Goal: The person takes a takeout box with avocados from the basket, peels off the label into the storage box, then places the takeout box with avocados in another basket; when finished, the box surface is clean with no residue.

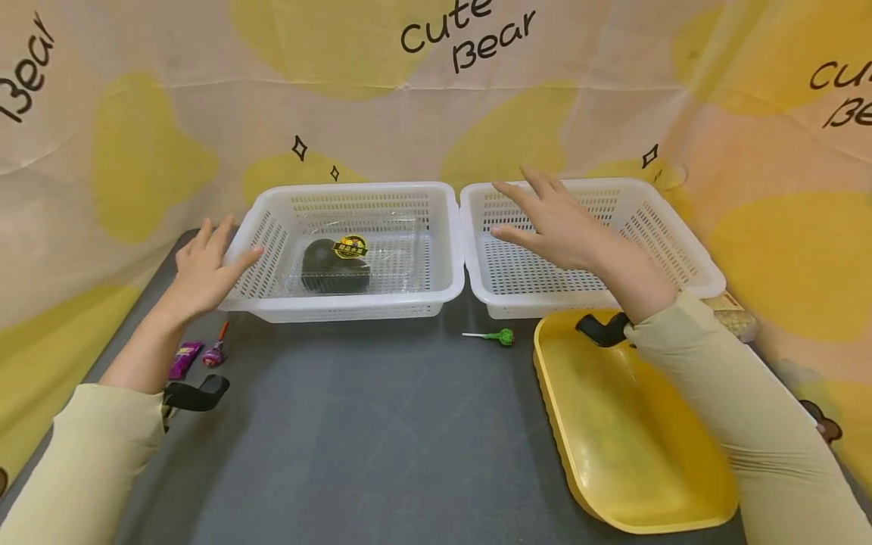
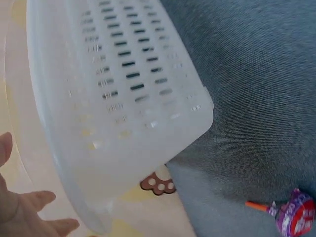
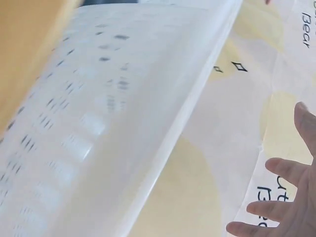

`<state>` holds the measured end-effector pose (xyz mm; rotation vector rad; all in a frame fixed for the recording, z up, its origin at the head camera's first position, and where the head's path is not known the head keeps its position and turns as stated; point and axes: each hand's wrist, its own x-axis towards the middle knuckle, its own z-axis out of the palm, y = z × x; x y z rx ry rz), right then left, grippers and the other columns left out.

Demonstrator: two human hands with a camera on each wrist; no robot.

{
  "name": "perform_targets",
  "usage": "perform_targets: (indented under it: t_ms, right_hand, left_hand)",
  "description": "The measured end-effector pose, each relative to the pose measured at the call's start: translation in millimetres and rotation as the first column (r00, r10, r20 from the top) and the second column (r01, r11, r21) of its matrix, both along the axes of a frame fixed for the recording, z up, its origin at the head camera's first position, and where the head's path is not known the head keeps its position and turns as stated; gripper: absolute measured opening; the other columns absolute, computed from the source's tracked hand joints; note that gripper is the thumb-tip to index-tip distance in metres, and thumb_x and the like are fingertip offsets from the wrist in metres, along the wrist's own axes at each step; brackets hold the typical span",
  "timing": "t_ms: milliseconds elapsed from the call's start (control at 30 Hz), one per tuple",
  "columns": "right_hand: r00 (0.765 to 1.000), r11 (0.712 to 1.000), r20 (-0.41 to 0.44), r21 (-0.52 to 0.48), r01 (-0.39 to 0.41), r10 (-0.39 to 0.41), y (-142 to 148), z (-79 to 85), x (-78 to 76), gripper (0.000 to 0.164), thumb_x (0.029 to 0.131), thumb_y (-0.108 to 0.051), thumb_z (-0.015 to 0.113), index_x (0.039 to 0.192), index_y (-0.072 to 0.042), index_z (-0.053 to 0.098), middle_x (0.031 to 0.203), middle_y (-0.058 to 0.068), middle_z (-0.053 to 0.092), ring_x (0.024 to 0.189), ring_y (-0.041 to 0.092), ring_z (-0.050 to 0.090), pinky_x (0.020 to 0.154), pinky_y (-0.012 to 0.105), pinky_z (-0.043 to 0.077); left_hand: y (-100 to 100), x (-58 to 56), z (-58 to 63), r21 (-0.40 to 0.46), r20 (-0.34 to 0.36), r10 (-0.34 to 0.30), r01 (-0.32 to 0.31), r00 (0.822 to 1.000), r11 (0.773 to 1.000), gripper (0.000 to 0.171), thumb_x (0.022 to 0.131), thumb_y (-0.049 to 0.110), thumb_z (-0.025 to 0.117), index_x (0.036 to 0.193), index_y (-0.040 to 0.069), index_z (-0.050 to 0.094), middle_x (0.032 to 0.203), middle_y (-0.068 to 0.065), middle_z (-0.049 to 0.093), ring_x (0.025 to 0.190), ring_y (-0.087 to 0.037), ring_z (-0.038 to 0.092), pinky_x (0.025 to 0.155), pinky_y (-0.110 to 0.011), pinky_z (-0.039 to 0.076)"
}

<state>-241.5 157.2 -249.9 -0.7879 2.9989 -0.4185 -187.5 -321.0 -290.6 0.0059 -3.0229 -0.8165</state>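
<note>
In the head view my left hand [image 1: 207, 269], fingers spread, is at the left end of a white slotted basket [image 1: 354, 306]; the left wrist view shows its fingers [image 2: 37, 200] beside the basket's rim. Inside that basket lies a clear plastic box [image 1: 395, 257] with a dark rounded thing [image 1: 334, 271] and a black-and-yellow label [image 1: 350, 247]. My right hand [image 1: 555, 223] hovers with spread fingers over a second white basket [image 1: 688, 257], which holds nothing visible. Neither hand holds anything.
A yellow tray [image 1: 633, 431] stands under my right forearm. A green lollipop [image 1: 502, 337] lies in front of the baskets. Near my left wrist are a purple-wrapped lollipop [image 1: 214, 354] and a purple packet [image 1: 184, 359]. Behind the right basket's corner sits a packet [image 1: 736, 316], partly hidden.
</note>
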Motion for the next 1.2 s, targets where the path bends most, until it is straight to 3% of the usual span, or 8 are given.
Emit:
perform_targets:
  t_ms: [67, 200, 300, 467, 600, 833, 967, 1200]
  right_hand:
    - [1.0, 0.999, 0.028, -0.048, -0.003, 0.004, -10, 0.2, -6.4, 0.075, 0.096, -0.064, 0.045, 0.158, -0.031, 0.021, 0.168, 0.012, -0.005, 0.154, 0.045, 0.004, 0.117, 0.072, 0.014]
    - [0.998, 0.994, 0.058, -0.112, -0.009, 0.016, -30, -4.6, -21.1, 0.071, 0.097, -0.058, 0.049, 0.157, -0.028, 0.025, 0.168, 0.015, 0.002, 0.154, 0.043, 0.008, 0.119, 0.068, 0.016]
    - [0.996, 0.99, 0.081, -0.143, -0.017, 0.029, -43, -10.0, -31.1, 0.068, 0.098, -0.054, 0.051, 0.156, -0.026, 0.028, 0.168, 0.016, 0.008, 0.154, 0.041, 0.014, 0.12, 0.065, 0.02]
    - [0.99, 0.98, 0.126, -0.198, -0.035, 0.061, -63, -12.7, -40.2, 0.062, 0.099, -0.043, 0.056, 0.154, -0.021, 0.035, 0.165, 0.015, 0.022, 0.152, 0.037, 0.023, 0.12, 0.059, 0.026]
    - [0.984, 0.968, 0.149, -0.246, -0.055, 0.094, -76, -12.2, -45.6, 0.058, 0.099, -0.035, 0.057, 0.151, -0.018, 0.039, 0.161, 0.012, 0.032, 0.151, 0.032, 0.028, 0.121, 0.052, 0.028]
    - [0.963, 0.949, 0.234, -0.311, -0.058, 0.135, -92, -9.5, -55.3, 0.057, 0.099, -0.032, 0.057, 0.151, -0.016, 0.04, 0.16, 0.004, 0.036, 0.152, 0.025, 0.026, 0.124, 0.045, 0.025]
    - [0.926, 0.923, 0.342, -0.384, -0.017, 0.16, -103, -7.8, -59.3, 0.058, 0.099, -0.03, 0.057, 0.152, -0.016, 0.038, 0.162, 0.005, 0.032, 0.153, 0.028, 0.024, 0.12, 0.047, 0.032]
    - [0.856, 0.896, 0.489, -0.439, 0.073, 0.17, -121, -6.3, -61.2, 0.058, 0.1, -0.028, 0.057, 0.153, -0.017, 0.036, 0.164, 0.004, 0.026, 0.151, 0.028, 0.029, 0.113, 0.051, 0.042]
  left_hand:
    - [-5, -4.7, 1.3, 0.076, 0.032, -0.012, 0.009, 0.999, 0.997, 0.078, 0.103, 0.05, 0.032, 0.159, 0.006, -0.001, 0.163, -0.029, -0.012, 0.146, -0.06, -0.007, 0.111, -0.079, 0.0]
    - [-15, -9.5, -0.7, 0.236, 0.103, -0.003, -0.021, 0.995, 0.971, 0.072, 0.104, 0.05, 0.027, 0.16, 0.014, 0.0, 0.165, -0.025, -0.002, 0.14, -0.051, 0.026, 0.109, -0.074, 0.024]
    - [-23, -13.9, -6.8, 0.282, 0.122, 0.012, -0.046, 0.992, 0.958, 0.069, 0.104, 0.051, 0.026, 0.16, 0.015, 0.008, 0.161, -0.025, 0.021, 0.114, -0.027, 0.05, 0.093, -0.052, 0.047]
    - [-36, -19.3, -18.1, 0.36, 0.184, 0.016, -0.083, 0.983, 0.929, 0.067, 0.103, 0.053, 0.033, 0.159, 0.018, 0.02, 0.127, 0.006, 0.046, 0.092, 0.006, 0.052, 0.075, -0.019, 0.05]
    - [-44, -21.8, -25.6, 0.456, 0.238, 0.007, -0.118, 0.971, 0.882, 0.061, 0.104, 0.047, 0.039, 0.159, 0.028, 0.021, 0.115, 0.023, 0.042, 0.093, 0.006, 0.053, 0.074, -0.019, 0.053]
    - [-47, -23.8, -29.6, 0.637, 0.263, -0.034, -0.147, 0.964, 0.757, 0.06, 0.103, 0.033, 0.048, 0.158, 0.031, 0.023, 0.116, 0.015, 0.046, 0.091, 0.003, 0.057, 0.071, -0.021, 0.055]
    - [-48, -23.2, -30.0, 0.691, 0.285, -0.03, -0.184, 0.958, 0.699, 0.062, 0.102, 0.035, 0.052, 0.157, 0.034, 0.024, 0.115, 0.014, 0.046, 0.089, 0.002, 0.059, 0.069, -0.023, 0.057]
    - [-48, -22.3, -30.5, 0.73, 0.285, -0.044, -0.187, 0.958, 0.658, 0.062, 0.102, 0.031, 0.053, 0.157, 0.034, 0.025, 0.115, 0.015, 0.045, 0.088, 0.002, 0.061, 0.069, -0.023, 0.058]
